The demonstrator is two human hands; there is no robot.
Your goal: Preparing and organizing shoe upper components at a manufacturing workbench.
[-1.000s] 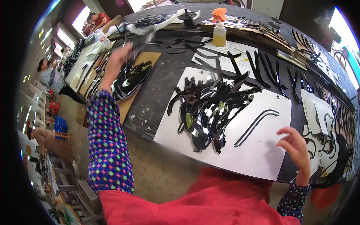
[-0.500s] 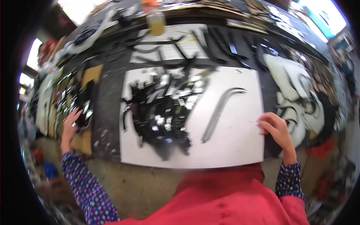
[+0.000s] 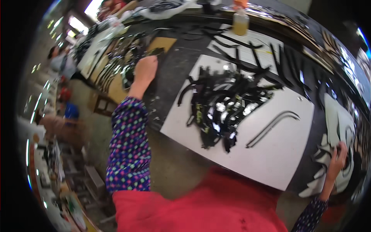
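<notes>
At the left, my left hand (image 3: 146, 71) is closed over the edge of a stack of glossy black strips (image 3: 129, 69); what its fingers hold, if anything, is hidden. My right hand (image 3: 337, 160) is at the right beside pale, curved cut pieces (image 3: 335, 120), its fingers apart and nothing seen in them. Between the hands a white board (image 3: 266, 166) lies tilted on the dark table. On it is a heap of shiny black curved strips (image 3: 220, 106). A single hooked strip with a pale middle (image 3: 272, 127) lies apart to the right of the heap.
Behind the board, long black strips (image 3: 251, 50) lie across a lined white sheet (image 3: 266, 40). A bottle of yellow liquid (image 3: 240, 26) with an orange top stands at the back. A brown board (image 3: 164, 43) lies under the left stack. Another person (image 3: 63, 62) is at far left.
The view has swung left, so the board now appears further right and tilted. My left hand has reached further forward over the strips and closed; my right hand has moved from the board's edge to the pale pieces.
</notes>
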